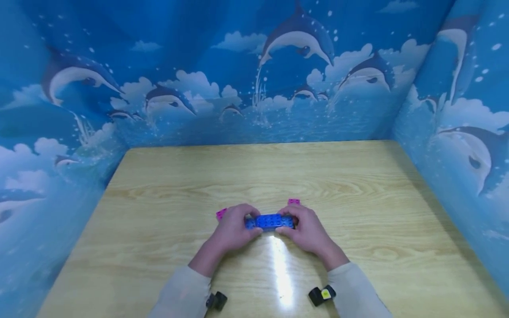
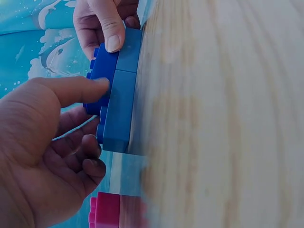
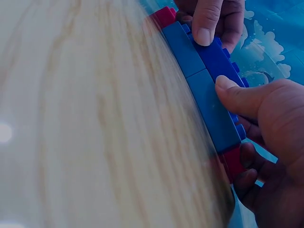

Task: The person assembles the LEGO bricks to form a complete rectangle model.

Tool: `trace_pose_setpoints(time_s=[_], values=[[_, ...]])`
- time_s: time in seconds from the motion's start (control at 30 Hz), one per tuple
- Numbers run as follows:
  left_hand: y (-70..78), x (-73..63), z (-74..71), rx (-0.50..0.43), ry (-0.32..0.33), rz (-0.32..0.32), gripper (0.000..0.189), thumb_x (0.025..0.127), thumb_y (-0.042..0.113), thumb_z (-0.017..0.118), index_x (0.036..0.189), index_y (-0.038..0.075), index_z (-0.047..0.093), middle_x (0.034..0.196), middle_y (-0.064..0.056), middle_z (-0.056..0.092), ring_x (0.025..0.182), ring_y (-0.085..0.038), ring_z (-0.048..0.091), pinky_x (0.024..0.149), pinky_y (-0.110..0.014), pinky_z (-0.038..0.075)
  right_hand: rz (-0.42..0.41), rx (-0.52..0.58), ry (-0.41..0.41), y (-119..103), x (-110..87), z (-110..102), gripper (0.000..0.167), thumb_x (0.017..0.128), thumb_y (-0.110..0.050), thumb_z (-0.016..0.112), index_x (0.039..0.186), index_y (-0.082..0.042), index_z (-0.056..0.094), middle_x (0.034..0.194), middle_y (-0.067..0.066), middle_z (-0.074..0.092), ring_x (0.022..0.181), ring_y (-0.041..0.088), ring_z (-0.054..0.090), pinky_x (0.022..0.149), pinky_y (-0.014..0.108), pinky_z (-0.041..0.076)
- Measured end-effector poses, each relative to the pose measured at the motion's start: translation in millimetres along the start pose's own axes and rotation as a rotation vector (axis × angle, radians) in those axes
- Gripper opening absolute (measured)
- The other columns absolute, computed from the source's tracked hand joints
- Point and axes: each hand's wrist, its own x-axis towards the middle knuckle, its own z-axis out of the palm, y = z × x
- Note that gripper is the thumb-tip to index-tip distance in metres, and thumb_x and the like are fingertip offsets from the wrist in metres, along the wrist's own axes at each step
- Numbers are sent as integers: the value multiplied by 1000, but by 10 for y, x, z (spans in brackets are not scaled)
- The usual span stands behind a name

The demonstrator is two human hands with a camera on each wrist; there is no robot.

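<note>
Two lighter blue toy building bricks lie end to end on the table, the left one (image 1: 250, 223) and the right one (image 1: 287, 221). A darker blue brick (image 1: 268, 220) sits on top, bridging their joint. My left hand (image 1: 235, 228) pinches the darker brick near its left end, thumb on the near side. From the other end my right hand (image 1: 305, 227) pinches it too; in the right wrist view that thumb lies along the seam between the darker and lighter bricks. The far-side fingertips are partly hidden.
One pink brick (image 1: 221, 214) lies just beyond the left hand, and another pink brick (image 1: 294, 201) behind the right hand. The wooden table (image 1: 262, 172) meets dolphin-printed curtains (image 1: 238, 88) at its back and sides. Black wrist devices (image 1: 216, 301) sit at both cuffs.
</note>
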Motion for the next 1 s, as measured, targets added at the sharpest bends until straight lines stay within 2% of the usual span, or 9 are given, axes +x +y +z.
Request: trace_pose_setpoints(time_s=[0.13,0.27,0.43,0.53,0.7,0.83,1.0], values=[[-40,-26,-3,23,16,28,38,77,15,85,109,6,69,104,-3,64,99,-22,61,89,-39,51,-2,-1,-4,-5,15,22,33,77,-20,88,107,-15,72,104,-6,69,94,14,60,81,37,49],[-74,-41,-1,31,39,55,36,74,11,85,106,2,70,99,-3,63,94,-21,61,86,-38,52,7,0,4,1,11,22,38,74,-22,90,107,-16,73,105,-6,69,98,16,62,86,39,49],[-108,-42,12,38,32,52,36,74,11,84,106,2,70,99,-3,63,94,-20,60,86,-37,52,10,13,14,10,-12,-26,51,68,-30,94,112,-15,72,104,-4,67,89,16,58,78,36,49],[-115,-38,12,32,18,30,38,74,11,85,108,2,70,101,-4,63,95,-20,60,86,-36,52,-9,44,31,22,-11,-89,53,71,-32,92,115,-13,71,105,0,66,86,19,55,74,35,48],[-115,-34,3,25,6,8,39,75,11,84,110,2,69,103,-4,62,96,-20,59,87,-35,52,-35,57,102,72,19,-212,47,76,-21,89,118,-9,70,105,3,66,83,22,54,70,37,47],[-114,-37,-9,28,4,0,39,75,11,84,110,2,69,103,-4,62,96,-19,59,86,-35,52,7,24,132,100,52,-294,46,77,-11,87,119,-9,68,106,2,64,82,23,52,67,37,46],[-116,-40,-7,25,2,6,38,75,9,84,109,2,69,101,-3,61,92,-18,58,83,-34,52,65,-27,142,188,94,-311,48,77,-9,86,120,-8,67,106,5,62,82,24,51,68,36,45]])
